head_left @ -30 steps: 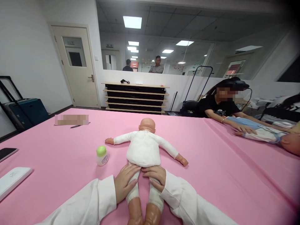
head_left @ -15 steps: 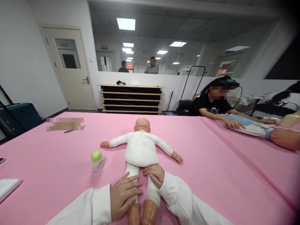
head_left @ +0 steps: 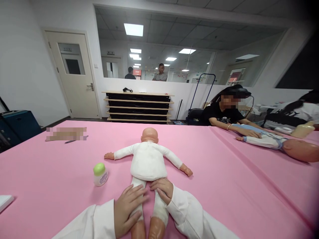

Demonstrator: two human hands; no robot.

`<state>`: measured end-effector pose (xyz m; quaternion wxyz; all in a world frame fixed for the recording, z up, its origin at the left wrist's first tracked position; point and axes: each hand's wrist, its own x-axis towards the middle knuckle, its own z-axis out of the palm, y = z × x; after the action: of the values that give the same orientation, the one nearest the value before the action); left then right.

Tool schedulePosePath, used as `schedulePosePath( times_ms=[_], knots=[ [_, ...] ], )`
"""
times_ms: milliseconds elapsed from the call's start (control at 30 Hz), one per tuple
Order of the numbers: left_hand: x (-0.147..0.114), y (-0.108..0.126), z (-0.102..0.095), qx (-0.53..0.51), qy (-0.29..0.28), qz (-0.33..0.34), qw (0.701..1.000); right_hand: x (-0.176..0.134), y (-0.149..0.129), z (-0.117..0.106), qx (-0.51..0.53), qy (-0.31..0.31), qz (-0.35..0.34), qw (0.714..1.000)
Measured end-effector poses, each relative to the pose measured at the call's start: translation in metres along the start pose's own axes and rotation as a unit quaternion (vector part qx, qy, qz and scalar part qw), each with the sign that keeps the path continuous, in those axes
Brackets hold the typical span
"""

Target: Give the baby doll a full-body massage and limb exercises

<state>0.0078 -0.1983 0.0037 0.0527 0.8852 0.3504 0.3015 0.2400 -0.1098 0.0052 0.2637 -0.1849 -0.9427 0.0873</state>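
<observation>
Head view, starting nearest: both hands lie on the legs of a baby doll (head_left: 148,161) that is face down on the pink table cover (head_left: 224,179), head pointing away. The left hand (head_left: 128,207) rests flat and open, fingers spread, over the doll's left thigh and down toward the bare lower leg. The right hand (head_left: 161,190) curls loosely over the top of the other thigh, just below the white body suit, fingers bent but not clenched around anything. Both forearms are in white sleeves.

As a judgement, the work on the legs looks under way at the thighs; the bare calves and feet nearer the camera, partly cut off by the frame edge, and the doll's back and arms show no hand on them now.

Left of the doll, near its outstretched arm, stands a small white bottle with a green cap (head_left: 100,174), closed and apart from the hands. Farther left of the doll, at the frame edge, a white flat object (head_left: 4,202) shows only a corner. Beyond the doll on the left lies a pen (head_left: 71,141).

To the doll's right, well apart, another person (head_left: 224,111) handles a second doll (head_left: 276,143). Behind stands a low shelf unit (head_left: 137,106). Nothing lies between the hands and the doll's legs.
</observation>
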Motion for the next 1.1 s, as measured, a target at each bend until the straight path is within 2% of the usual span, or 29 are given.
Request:
schedulePosePath(
  times_ms=[67, 200, 833, 967, 1100],
  knots=[
    [0.001, -0.003, 0.003, -0.006, -0.021, -0.027, 0.999, -0.001, -0.001, 0.000, 0.000, 0.003, 0.003, 1.000],
    [0.002, -0.006, 0.007, -0.025, -0.039, -0.039, 0.998, -0.003, -0.002, 0.000, 0.000, 0.006, 0.010, 1.000],
    [0.005, -0.004, 0.005, -0.016, -0.034, -0.024, 0.999, -0.003, 0.001, 0.002, 0.017, 0.018, 0.005, 1.000],
    [0.005, -0.005, 0.006, -0.025, -0.032, -0.030, 0.999, -0.006, -0.002, 0.005, 0.015, 0.028, 0.009, 0.999],
    [0.005, -0.005, 0.005, -0.041, -0.032, -0.039, 0.998, -0.006, 0.000, 0.014, 0.010, 0.073, 0.005, 0.997]
  ],
)
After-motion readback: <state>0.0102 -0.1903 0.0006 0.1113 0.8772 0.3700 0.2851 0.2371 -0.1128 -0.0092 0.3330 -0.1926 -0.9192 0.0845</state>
